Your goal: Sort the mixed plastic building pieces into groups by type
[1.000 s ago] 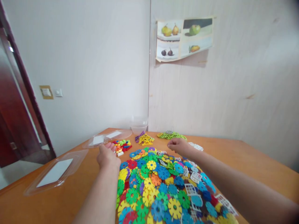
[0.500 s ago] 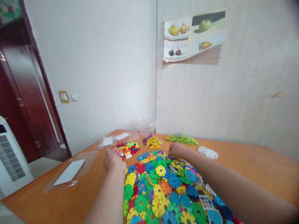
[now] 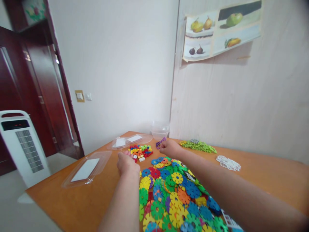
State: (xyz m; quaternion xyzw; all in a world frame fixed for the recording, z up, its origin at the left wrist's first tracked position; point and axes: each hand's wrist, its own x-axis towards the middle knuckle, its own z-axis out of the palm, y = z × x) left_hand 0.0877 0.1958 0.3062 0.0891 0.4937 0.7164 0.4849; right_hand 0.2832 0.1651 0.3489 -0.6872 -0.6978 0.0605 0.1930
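Observation:
A big heap of coloured plastic snowflake discs (image 3: 173, 193) lies on the wooden table (image 3: 265, 174) in front of me. My left hand (image 3: 126, 163) rests at the heap's far left edge, fingers curled, right beside a small pile of red and mixed pieces (image 3: 140, 151). My right hand (image 3: 170, 148) is closed in a loose fist beyond the heap, covering a pile of small yellow pieces next to a few purple pieces (image 3: 160, 142). What either hand holds is hidden.
A green pile (image 3: 199, 146) and a white pile (image 3: 228, 163) lie at the back right. Clear plastic lids (image 3: 88, 167) (image 3: 131, 140) sit at left, stacked clear tubs (image 3: 159, 129) in the corner. A white fan heater (image 3: 23, 145) and dark door stand left of the table.
The view swung left, showing the heater and door. My right hand moved from the heap's far edge out over the yellow pile. My left hand stayed by the red pile.

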